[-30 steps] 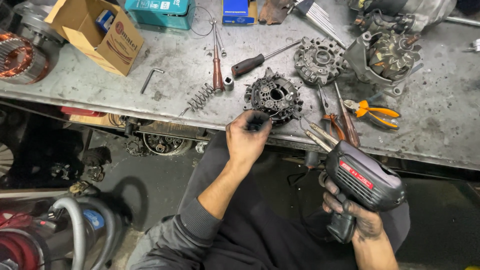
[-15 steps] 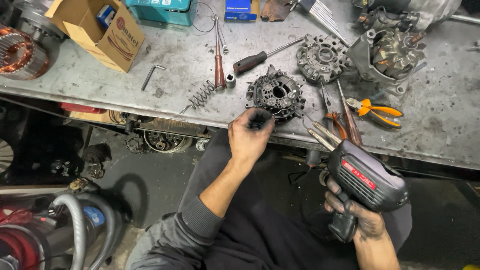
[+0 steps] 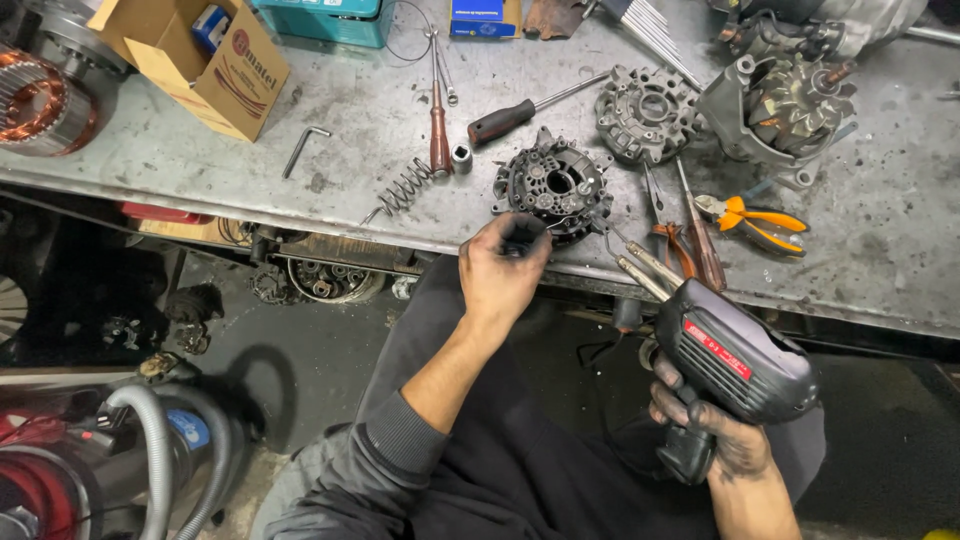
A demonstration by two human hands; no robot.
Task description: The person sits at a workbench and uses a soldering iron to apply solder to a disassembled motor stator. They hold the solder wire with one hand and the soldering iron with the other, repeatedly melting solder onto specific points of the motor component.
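Greasy metal workbench (image 3: pixel 200 150) | left hand (image 3: pixel 500 270) grips small black part (image 3: pixel 522 238) | right hand (image 3: pixel 715 440) holds black soldering gun (image 3: pixel 735 360)

Left hand (image 3: pixel 500 270) is up at the bench edge, fingers curled tight into a pinch, forearm bare below a pushed-up grey sleeve. Right hand (image 3: pixel 715 440) sits lower – grimy, wrapped in a full fist grip, wrist angled inward.

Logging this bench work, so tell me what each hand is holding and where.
Right hand grips the black pistol-shaped soldering gun by its handle. Left hand holds a small black part in its fingers.
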